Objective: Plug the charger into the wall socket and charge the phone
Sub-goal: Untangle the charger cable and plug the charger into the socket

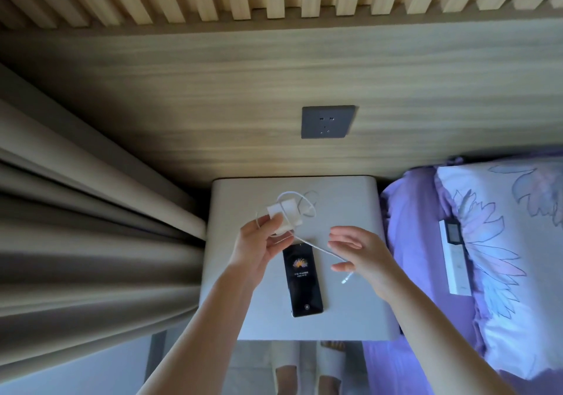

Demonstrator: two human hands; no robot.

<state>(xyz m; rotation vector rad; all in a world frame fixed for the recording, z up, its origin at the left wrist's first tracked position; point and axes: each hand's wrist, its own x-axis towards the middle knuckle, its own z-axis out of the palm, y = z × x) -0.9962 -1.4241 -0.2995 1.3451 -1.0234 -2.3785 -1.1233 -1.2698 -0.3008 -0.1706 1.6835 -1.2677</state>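
Note:
My left hand (264, 246) holds a white charger block (285, 215) lifted above the white bedside table (350, 211). Its white cable (323, 250) loops behind the block and runs right across to my right hand (361, 256), which pinches it near the free end; the connector tip (345, 280) dangles below my fingers. A black phone (302, 282) lies face up on the table with its screen lit, under the cable. The grey wall socket (327, 121) sits in the wooden wall panel above the table, with nothing plugged in.
Heavy beige curtains (76, 242) hang at the left, close to the table's edge. A bed with purple sheets and a floral pillow (502, 242) lies to the right, with a white remote (454, 257) on it. My feet in slippers (307, 367) show below the table.

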